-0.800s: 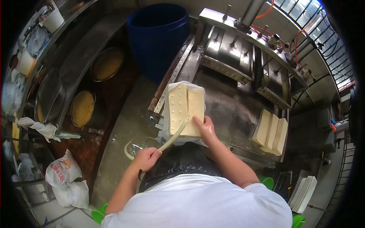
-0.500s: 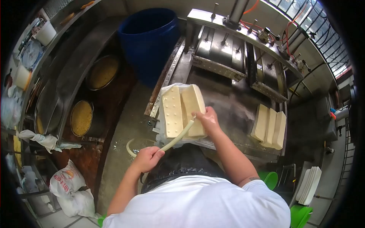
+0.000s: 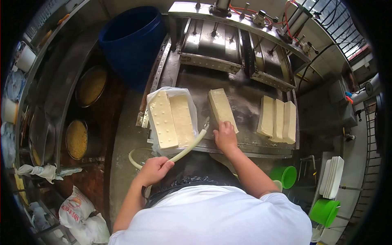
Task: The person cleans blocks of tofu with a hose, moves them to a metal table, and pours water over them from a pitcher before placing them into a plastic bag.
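Note:
My left hand (image 3: 156,169) is closed round a pale hose (image 3: 188,151); water comes from its metal-looking tip, which points up over the table. At the near end of a long tofu block (image 3: 221,104), lying flat on the steel table, my right hand (image 3: 225,138) has its fingers curled over the edge, gripping it. To the left, two more blocks lie side by side on a clear plastic sheet: a dimpled tofu block (image 3: 163,122) and a smoother tofu block (image 3: 182,122). Several tofu blocks (image 3: 278,118) rest close together at the table's right end.
Steel press trays (image 3: 210,49) stand under a metal frame along the back of the steel table (image 3: 249,98). A big blue barrel (image 3: 130,45) is at the back left. Round pots (image 3: 76,139) of yellowish stuff sit left. A green bucket (image 3: 283,176) stands below the table's right side.
My right hand has moved a tofu block right, from the plastic sheet onto the bare steel. The hose stays in my left hand. The whole view has shifted a little.

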`<state>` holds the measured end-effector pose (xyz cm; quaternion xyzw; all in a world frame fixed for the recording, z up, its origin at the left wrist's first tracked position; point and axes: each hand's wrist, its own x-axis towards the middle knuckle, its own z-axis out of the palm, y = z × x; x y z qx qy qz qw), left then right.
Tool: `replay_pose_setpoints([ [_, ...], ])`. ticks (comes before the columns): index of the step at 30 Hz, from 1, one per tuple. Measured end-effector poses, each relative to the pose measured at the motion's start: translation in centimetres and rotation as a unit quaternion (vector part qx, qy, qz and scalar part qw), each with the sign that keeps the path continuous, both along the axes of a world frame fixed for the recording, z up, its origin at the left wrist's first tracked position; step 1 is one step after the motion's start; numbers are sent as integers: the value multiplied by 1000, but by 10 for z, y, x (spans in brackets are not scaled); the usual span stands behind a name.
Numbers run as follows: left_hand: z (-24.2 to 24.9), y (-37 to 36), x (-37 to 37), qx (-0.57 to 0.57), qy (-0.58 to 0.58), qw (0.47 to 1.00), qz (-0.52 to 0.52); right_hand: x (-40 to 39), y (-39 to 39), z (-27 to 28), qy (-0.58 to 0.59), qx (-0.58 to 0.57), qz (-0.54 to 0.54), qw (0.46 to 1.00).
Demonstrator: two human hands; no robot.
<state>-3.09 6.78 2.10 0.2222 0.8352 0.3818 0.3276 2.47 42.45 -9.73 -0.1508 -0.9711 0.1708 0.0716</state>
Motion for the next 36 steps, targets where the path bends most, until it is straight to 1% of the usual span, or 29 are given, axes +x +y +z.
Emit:
replay_pose_setpoints([
  [3, 6, 6, -3, -11, -13, 1000, -23, -28, 17, -20, 25, 16, -11, 999],
  [5, 8, 10, -4, -11, -4, 1000, -27, -68, 24, -21, 48, 16, -40, 998],
  [7, 13, 18, -4, -7, 4, 1000, -26, -113, 35, -33, 73, 23, -77, 994],
  [9, 17, 25, -3, -4, 10, 1000, -24, -146, 35, -9, 2, -11, -70, 997],
  [12, 18, 31, -1, -6, 11, 1000, -29, -179, 44, -26, 9, 5, -45, 999],
  [14, 16, 33, 0, 18, 23, 999, -27, -176, 40, -30, 21, 3, -52, 998],
  [16, 16, 33, 0, 15, 13, 999, -27, -166, 34, -25, 32, 3, -58, 998],
  [18, 13, 33, 0, 12, 1, 1000, -27, -147, 29, -23, 35, 24, -70, 997],
  [19, 11, 32, 1, 11, 8, 999, -30, -137, 30, -30, 33, 26, -69, 997],
  [21, 6, 32, 1, 12, 14, 999, -34, -116, 31, -40, 44, 66, -65, 995],
  [22, 4, 32, 1, 8, 13, 999, -32, -103, 29, -37, 45, 68, -64, 995],
  [25, -4, 31, -2, -2, 15, 999, -35, -64, 25, -33, 45, 51, -47, 997],
  [27, -7, 30, -2, -9, 16, 999, -41, -42, 25, -37, 56, 47, -4, 997],
  [29, -10, 31, -3, -9, 9, 999, -47, -25, 16, -25, 51, 54, -6, 997],
  [31, -17, 32, -3, -5, 15, 998, -55, -18, 13, -23, 46, 60, -8, 997],
  [33, -19, 33, -3, 0, 21, 998, -65, -15, 12, -24, 106, 54, 6, 993],
  [34, -19, 35, -4, 0, 18, 998, -67, -16, 11, -21, 105, 55, 3, 993],
  [36, -20, 36, -6, 1, 13, 997, -72, -21, 10, -14, 53, 21, -27, 998],
])
